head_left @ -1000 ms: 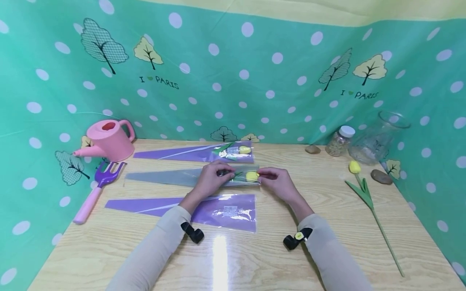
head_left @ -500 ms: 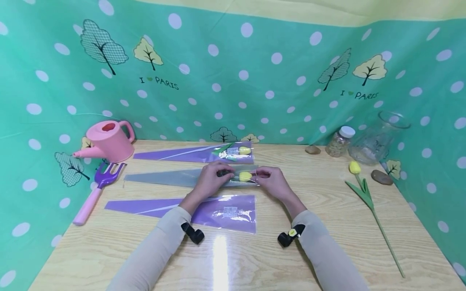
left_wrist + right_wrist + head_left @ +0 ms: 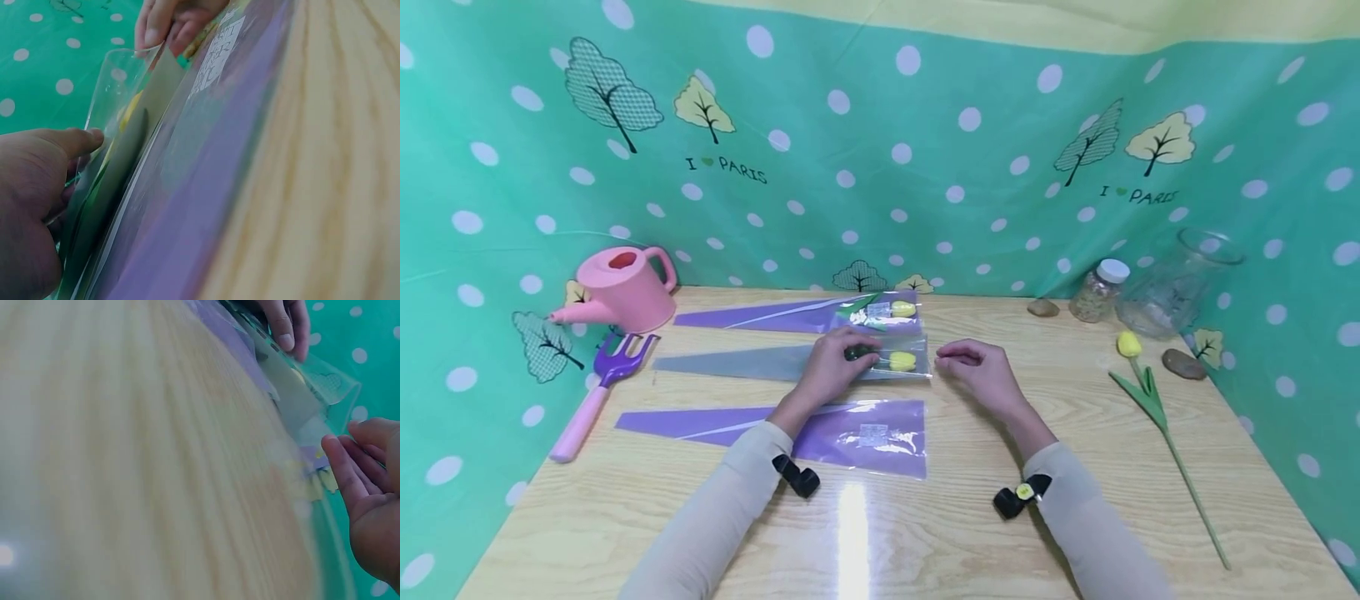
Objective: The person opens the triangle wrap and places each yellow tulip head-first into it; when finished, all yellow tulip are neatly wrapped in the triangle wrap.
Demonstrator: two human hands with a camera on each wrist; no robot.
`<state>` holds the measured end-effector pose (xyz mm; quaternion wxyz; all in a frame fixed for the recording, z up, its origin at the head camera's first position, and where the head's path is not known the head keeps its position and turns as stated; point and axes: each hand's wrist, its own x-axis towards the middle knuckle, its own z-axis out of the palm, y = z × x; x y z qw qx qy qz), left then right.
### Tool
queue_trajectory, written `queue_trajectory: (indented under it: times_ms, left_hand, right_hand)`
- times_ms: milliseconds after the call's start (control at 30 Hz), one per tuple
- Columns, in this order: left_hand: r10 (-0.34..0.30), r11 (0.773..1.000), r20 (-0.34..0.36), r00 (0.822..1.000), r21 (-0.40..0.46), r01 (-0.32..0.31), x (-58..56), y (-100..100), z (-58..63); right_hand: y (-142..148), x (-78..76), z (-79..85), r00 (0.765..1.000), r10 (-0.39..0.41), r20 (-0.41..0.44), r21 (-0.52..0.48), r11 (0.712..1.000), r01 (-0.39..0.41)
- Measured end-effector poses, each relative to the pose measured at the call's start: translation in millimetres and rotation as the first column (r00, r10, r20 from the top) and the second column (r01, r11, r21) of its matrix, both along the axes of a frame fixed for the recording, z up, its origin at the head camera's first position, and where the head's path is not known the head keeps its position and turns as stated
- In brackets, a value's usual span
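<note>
A grey flower sleeve (image 3: 745,365) with a clear front lies mid-table, a yellow tulip (image 3: 902,361) inside it near the wide right end. My left hand (image 3: 837,364) pinches the sleeve part-way along, thumb on the clear film in the left wrist view; its fingertips are partly hidden. Just off the sleeve's right edge is my right hand (image 3: 979,372), fingers loosely bent. In the right wrist view, the right hand (image 3: 375,481) shows thumb and finger apart beside the film's corner, holding nothing visible.
Behind lies a purple sleeve (image 3: 775,318) with a yellow tulip; in front, another purple sleeve (image 3: 850,442). A pink watering can (image 3: 632,292) and garden fork (image 3: 597,396) are left. At right are a loose tulip (image 3: 1176,450), stones (image 3: 1183,364), jar (image 3: 1098,293) and glass vase (image 3: 1172,292).
My right hand first moved left into the sleeve's mouth as the tulip shifted left, then drew back right, off the sleeve. My left hand stayed in place.
</note>
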<state>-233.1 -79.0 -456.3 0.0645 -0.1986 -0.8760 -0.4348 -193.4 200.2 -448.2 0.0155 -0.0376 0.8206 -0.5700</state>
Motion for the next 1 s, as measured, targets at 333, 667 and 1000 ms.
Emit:
queue_trajectory:
  times_ms: [333,667,1000]
  left_hand:
    - [0.017,1.0,-0.039,0.999,-0.011,-0.018,14.2,-7.4,21.4]
    - [-0.18,0.984,0.069,0.981,-0.001,0.18,68.0,-27.4,17.5]
    - [-0.206,0.978,0.174,0.963,0.022,0.205,82.6,-32.0,0.1]
  right_hand:
    - [4.4,47.0,2.3,0.989,0.143,-0.031,0.055,0.989,-0.141]
    - [-11.7,72.9,-9.5,0.968,0.241,-0.066,0.176,0.958,-0.227]
    - [-25.6,72.2,-15.6,0.939,0.271,-0.213,0.331,0.924,-0.191]
